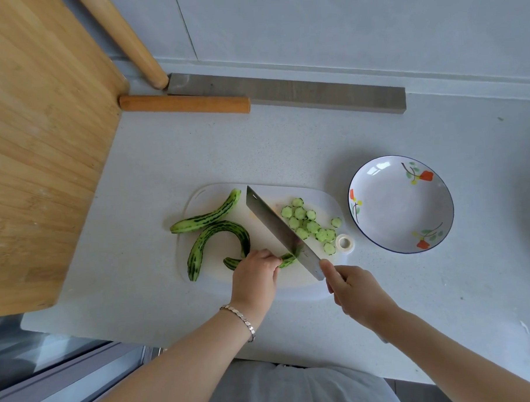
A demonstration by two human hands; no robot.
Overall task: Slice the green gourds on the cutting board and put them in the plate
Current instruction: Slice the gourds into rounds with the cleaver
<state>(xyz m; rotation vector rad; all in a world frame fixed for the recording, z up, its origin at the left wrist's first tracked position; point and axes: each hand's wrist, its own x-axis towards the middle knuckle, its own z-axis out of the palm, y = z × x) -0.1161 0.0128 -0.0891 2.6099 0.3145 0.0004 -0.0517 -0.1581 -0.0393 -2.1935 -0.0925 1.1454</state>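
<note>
A grey garment (296, 388) fills the bottom edge, and two bare forearms reach out over it to the white counter (194, 149). The left wrist wears a silver bracelet (241, 319). The left hand (254, 272) sits knuckles up on a striped green gourd (288, 258), fingers curled down over it and pinning it to the white cutting board (327, 198). The right hand (352, 291) has its fingers wrapped tight on the handle of a broad knife (277, 227), whose edge meets the gourd's right end just beside the left fingertips.

A heap of round slices (310, 226) lies on the board to the right of the blade. Two whole curved gourds (209, 217) lie at the board's left side, one poking over the edge. A small roll of tape (344, 243) sits at the board's right edge. The flowered plate (400, 207) stands on the counter just right of the board, with no slices in it.

Farther back lie a large wooden board (43, 149), two rolling pins (183, 104) and a grey bar (314, 97).
</note>
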